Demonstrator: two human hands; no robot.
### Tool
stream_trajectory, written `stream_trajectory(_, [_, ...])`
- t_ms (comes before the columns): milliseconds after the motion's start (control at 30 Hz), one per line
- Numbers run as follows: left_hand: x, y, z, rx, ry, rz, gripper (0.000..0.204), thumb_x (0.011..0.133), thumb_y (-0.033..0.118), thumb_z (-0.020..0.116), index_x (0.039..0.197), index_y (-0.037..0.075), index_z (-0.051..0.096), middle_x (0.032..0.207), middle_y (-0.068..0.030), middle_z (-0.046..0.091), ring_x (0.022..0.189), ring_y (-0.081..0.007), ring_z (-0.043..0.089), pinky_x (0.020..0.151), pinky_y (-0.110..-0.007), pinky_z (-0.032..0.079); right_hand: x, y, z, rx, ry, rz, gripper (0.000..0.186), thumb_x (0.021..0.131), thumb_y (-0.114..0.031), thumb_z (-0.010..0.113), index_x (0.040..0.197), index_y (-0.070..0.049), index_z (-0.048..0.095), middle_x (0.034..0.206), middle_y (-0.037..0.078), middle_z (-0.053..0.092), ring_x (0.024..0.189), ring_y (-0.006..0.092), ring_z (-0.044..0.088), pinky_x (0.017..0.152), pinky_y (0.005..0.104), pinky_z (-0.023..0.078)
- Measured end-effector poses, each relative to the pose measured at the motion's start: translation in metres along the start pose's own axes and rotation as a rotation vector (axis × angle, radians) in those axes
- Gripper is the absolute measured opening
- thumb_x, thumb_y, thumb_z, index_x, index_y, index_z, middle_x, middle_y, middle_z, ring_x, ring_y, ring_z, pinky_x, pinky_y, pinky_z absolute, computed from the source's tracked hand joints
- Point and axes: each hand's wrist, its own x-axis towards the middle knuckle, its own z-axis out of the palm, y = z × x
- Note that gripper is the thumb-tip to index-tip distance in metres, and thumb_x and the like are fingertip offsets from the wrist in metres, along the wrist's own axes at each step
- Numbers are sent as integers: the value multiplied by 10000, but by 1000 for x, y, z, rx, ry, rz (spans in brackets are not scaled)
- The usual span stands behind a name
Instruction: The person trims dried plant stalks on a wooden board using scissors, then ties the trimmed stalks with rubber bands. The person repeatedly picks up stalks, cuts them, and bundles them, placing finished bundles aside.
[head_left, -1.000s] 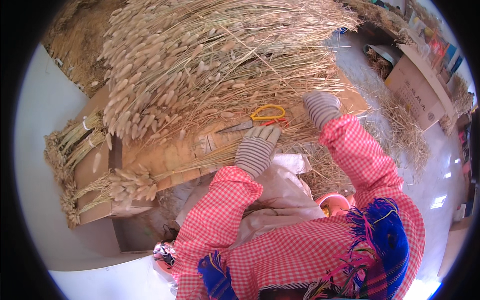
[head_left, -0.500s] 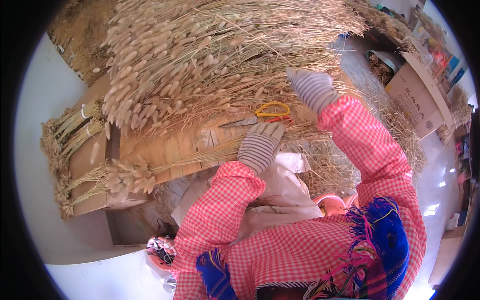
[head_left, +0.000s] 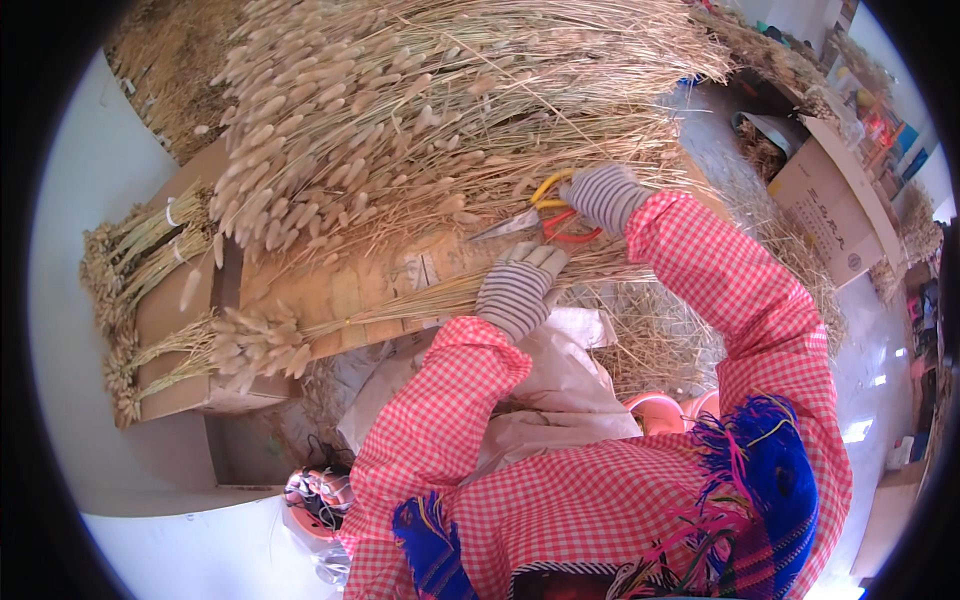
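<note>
My left hand (head_left: 519, 292), in a striped knit glove, closes round the stems of a small bunny-tail grass bundle (head_left: 259, 346). Its fluffy heads point left, beyond a yellowish tie round the stems. My right hand (head_left: 604, 195), gloved alike, has its fingers on the handles of a pair of scissors (head_left: 508, 226). One handle loop is yellow and the other red; the blades point left, slightly apart, just above my left fingertips. A large heap of loose bunny-tail grass (head_left: 430, 110) spreads behind both hands, heads to the left.
Tied grass bundles (head_left: 150, 225) lie on a cardboard box (head_left: 180, 293) at the left. Worn cardboard (head_left: 330, 290) covers the work surface. A pale sack (head_left: 550, 385) hangs before me, with orange-pink containers (head_left: 657, 412) beside it. An open carton (head_left: 835, 200) stands at the right amid straw.
My right hand has come down and left onto the scissors and taken their handles. The scissors have turned, and their handles are spread wider. My left hand stays on the stems.
</note>
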Motion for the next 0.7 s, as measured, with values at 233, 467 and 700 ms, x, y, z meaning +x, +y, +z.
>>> stream_trajectory(233, [3, 0, 4, 18, -43, -26, 512, 745, 261, 699, 1195, 83, 535, 1198, -102, 554, 1151, -312, 498, 967, -420, 430, -46, 57, -22, -188, -119, 3, 398, 784, -279, 704, 1117, -67, 653, 929, 129, 697, 839, 272, 672, 738, 391, 537])
stream_trajectory(467, [14, 5, 7, 54, -84, -33, 583, 759, 291, 700, 1256, 75, 484, 1286, -111, 487, 1192, -303, 482, 956, -423, 446, -79, 105, -2, 60, -134, 20, 303, 747, -200, 687, 1022, -72, 671, 861, 126, 695, 823, 316, 664, 732, 397, 518])
stream_trajectory(700, [9, 5, 4, 46, -56, -66, 557, 785, 310, 677, 1247, 60, 493, 1291, -142, 499, 1162, -318, 516, 959, -427, 445, -69, 71, -4, -121, -190, 58, 387, 730, -300, 713, 1067, -114, 681, 916, 136, 693, 882, 330, 663, 753, 406, 525])
